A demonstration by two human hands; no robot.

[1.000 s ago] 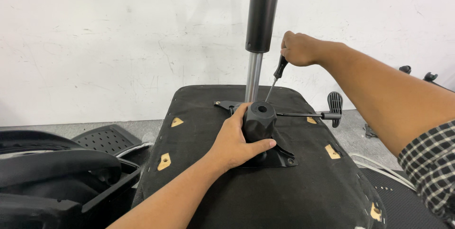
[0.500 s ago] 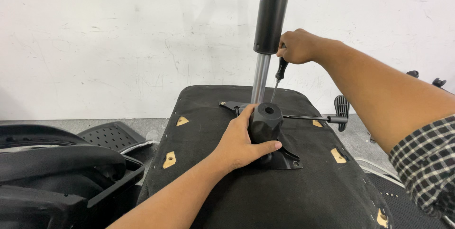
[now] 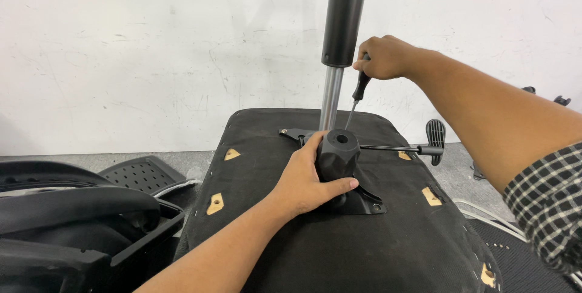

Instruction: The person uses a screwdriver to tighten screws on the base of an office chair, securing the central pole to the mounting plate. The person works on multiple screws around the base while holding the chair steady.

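Observation:
An upturned office chair seat [image 3: 303,250] lies before me, its black underside up. A black tilt mechanism plate [image 3: 364,202] is on it, with a round knob [image 3: 337,153] and a lever with a paddle handle [image 3: 434,141] running right. A gas lift column [image 3: 332,96], chrome below and black above, rises from the mechanism. My left hand [image 3: 303,181] grips the knob and plate from the left. My right hand [image 3: 385,57] holds a black-handled screwdriver [image 3: 357,96], tip pointing down at the plate's far side beside the column.
Black chair parts, an armrest and a perforated backrest piece [image 3: 142,175], sit at the left on the grey floor. A white wall [image 3: 151,56] stands close behind. A black mesh part [image 3: 521,262] and a white cable lie at the lower right. Small wood patches with screw holes [image 3: 215,203] dot the seat.
The view has shifted slightly, so the column and seat sit a little further right. My right hand has dropped a little with the screwdriver still at the plate. The left hand keeps its grip.

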